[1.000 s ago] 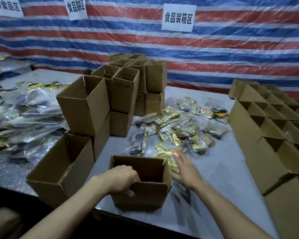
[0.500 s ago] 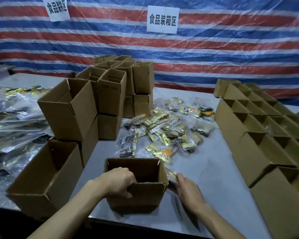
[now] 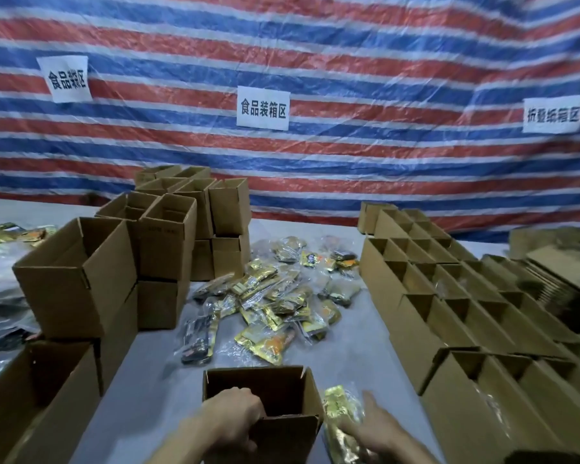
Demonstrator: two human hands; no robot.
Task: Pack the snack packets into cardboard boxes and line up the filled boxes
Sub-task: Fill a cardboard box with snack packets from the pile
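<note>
An open cardboard box [image 3: 282,385] stands at the table's near edge. My left hand [image 3: 230,421] grips its near wall, fingers curled over the rim. Right beside the box my right hand [image 3: 377,430] holds gold snack packets [image 3: 340,415], its fingers curled under them. A loose pile of snack packets [image 3: 275,296] lies in the middle of the table beyond the box.
Stacked open boxes [image 3: 168,239] rise at the left, one big box [image 3: 37,406] at the near left. Rows of open boxes [image 3: 466,296] line the right side, with flat cardboard [image 3: 556,266] behind. More packets [image 3: 0,296] lie far left. A striped tarp hangs behind.
My right hand pulled back from the pile with gold packets and now holds them beside the box. My left hand kept its grip on the box. My view tilted upward.
</note>
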